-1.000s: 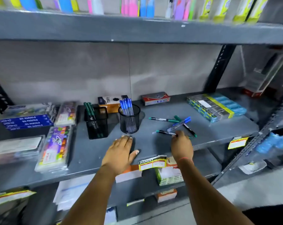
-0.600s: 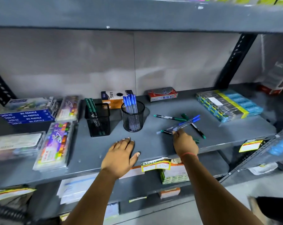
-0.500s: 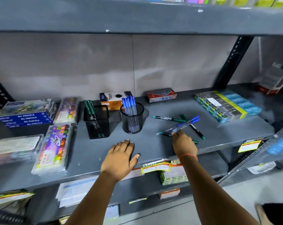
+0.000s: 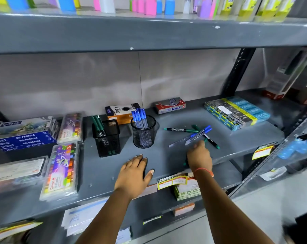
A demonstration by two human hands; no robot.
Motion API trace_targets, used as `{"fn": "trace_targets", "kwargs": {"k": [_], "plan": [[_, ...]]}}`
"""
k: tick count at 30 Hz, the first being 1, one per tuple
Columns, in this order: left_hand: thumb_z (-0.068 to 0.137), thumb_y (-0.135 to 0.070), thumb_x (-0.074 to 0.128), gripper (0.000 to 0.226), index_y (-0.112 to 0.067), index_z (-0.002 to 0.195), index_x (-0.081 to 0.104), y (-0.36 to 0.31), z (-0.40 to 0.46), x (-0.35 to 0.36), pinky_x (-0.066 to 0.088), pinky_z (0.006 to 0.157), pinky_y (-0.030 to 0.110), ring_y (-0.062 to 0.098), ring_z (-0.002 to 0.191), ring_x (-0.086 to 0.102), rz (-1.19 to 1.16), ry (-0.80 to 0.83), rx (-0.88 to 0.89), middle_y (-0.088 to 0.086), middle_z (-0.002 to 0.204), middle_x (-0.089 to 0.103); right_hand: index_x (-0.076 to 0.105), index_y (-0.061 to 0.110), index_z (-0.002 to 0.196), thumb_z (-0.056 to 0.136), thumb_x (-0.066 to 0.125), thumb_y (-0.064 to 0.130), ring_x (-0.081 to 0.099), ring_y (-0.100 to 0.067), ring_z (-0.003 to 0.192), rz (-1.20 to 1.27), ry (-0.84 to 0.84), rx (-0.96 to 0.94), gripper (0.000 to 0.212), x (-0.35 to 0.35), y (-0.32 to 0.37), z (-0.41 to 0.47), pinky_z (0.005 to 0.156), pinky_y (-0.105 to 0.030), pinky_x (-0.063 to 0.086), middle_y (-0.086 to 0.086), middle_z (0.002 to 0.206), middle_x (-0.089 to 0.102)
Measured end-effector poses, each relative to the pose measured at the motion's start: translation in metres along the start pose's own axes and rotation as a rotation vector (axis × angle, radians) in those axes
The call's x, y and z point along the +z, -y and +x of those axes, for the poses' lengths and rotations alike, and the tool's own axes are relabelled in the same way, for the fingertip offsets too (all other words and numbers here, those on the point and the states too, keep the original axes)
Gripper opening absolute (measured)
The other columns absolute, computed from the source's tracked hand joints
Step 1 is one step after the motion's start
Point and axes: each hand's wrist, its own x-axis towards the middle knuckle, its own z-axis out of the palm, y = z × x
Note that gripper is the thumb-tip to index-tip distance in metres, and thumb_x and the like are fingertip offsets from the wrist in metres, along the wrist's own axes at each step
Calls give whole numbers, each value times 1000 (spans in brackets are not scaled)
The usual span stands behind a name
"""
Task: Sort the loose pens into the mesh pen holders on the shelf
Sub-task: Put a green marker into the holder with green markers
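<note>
On the grey shelf (image 4: 96, 173) stand two black mesh holders. The square holder (image 4: 106, 138) has green pens in it, and the round holder (image 4: 143, 132) has blue pens in it. To their right lie loose pens: a green pen (image 4: 181, 130), two blue pens (image 4: 198, 135) and a black-and-green pen (image 4: 211, 141). My right hand (image 4: 199, 156) is closed just in front of them, and a green pen end (image 4: 185, 163) sticks out at its left side. Flat on the shelf in front of the round holder rests my left hand (image 4: 133, 175), fingers spread, holding nothing.
Oil pastel boxes (image 4: 24, 136) and colour sets (image 4: 61, 169) fill the shelf's left side. Small cartons (image 4: 121, 111) stand behind the holders, and pencil packs (image 4: 237, 112) sit at the right. The upper shelf (image 4: 149, 30) hangs low overhead. A price tag (image 4: 172, 181) sticks out at the front edge.
The green pen that lay just left of my right hand is off the shelf and now in that hand, which has closed. My left hand has stayed put. The camera has shifted slightly.
</note>
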Motion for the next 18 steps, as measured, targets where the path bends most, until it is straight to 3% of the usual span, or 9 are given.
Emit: {"fn": "trace_targets", "kwargs": {"k": [3, 6, 8, 9, 11, 12, 14, 17, 18], "plan": [[92, -52, 32, 57, -20, 139, 28, 11, -8, -6, 15, 114, 33, 18, 139, 20, -41, 20, -13, 3, 152, 25, 44, 13, 101, 88, 47, 12, 59, -41, 99, 264, -88, -72, 13, 6, 21, -9, 80, -39, 44, -24, 112, 63], [91, -54, 31, 58, -22, 140, 27, 31, -24, -12, 13, 114, 32, 18, 139, 19, -22, 10, -46, 2, 153, 23, 44, 12, 125, 88, 53, 6, 62, -32, 84, 516, -112, -172, 38, 16, 60, -22, 75, -31, 43, -12, 88, 68], [91, -55, 29, 59, -23, 140, 26, 41, -32, -16, 11, 115, 32, 19, 139, 19, 4, 9, -57, 2, 153, 23, 44, 10, 133, 88, 58, 5, 57, -20, 69, 632, -94, -215, 46, 23, 87, -27, 73, -25, 44, 3, 68, 58], [91, -55, 29, 59, -23, 140, 26, 48, -37, -19, 11, 115, 32, 19, 139, 20, 15, 4, -72, 1, 153, 23, 50, 7, 128, 88, 59, 5, 55, -17, 67, 680, -62, -242, 41, 29, 102, -31, 74, -27, 46, 5, 64, 54], [91, -54, 31, 58, -22, 139, 29, 61, -45, -24, 14, 114, 34, 20, 138, 24, 21, -26, -108, 3, 152, 27, 64, 7, 95, 87, 60, 1, 55, -14, 60, 762, 66, -313, 11, 41, 128, -41, 73, -37, 52, 6, 59, 52], [91, -54, 33, 57, -21, 138, 31, 66, -49, -27, 16, 114, 34, 21, 137, 26, 17, -49, -124, 4, 151, 30, 60, 13, 76, 86, 60, -1, 55, -7, 51, 768, 124, -351, 17, 47, 140, -46, 68, -38, 53, 6, 56, 52], [91, -52, 35, 57, -20, 137, 34, 74, -53, -29, 18, 114, 35, 22, 136, 29, 8, -76, -148, 5, 149, 33, 50, 15, 64, 85, 62, -2, 54, 2, 43, 732, 206, -411, 29, 60, 159, -55, 68, -39, 57, 5, 54, 53], [91, -53, 33, 58, -21, 138, 31, 77, -55, -28, 16, 114, 34, 21, 136, 27, 26, -77, -151, 4, 150, 31, 58, 7, 80, 86, 62, 8, 66, -25, 63, 567, 252, -469, 7, 77, 179, -63, 76, -45, 58, -10, 70, 67], [91, -53, 31, 58, -21, 138, 30, 77, -55, -27, 15, 114, 34, 21, 136, 27, 31, -75, -151, 4, 150, 30, 60, 6, 82, 87, 61, 13, 66, -32, 71, 488, 269, -488, 9, 82, 182, -63, 74, -43, 57, -15, 77, 68]]}}
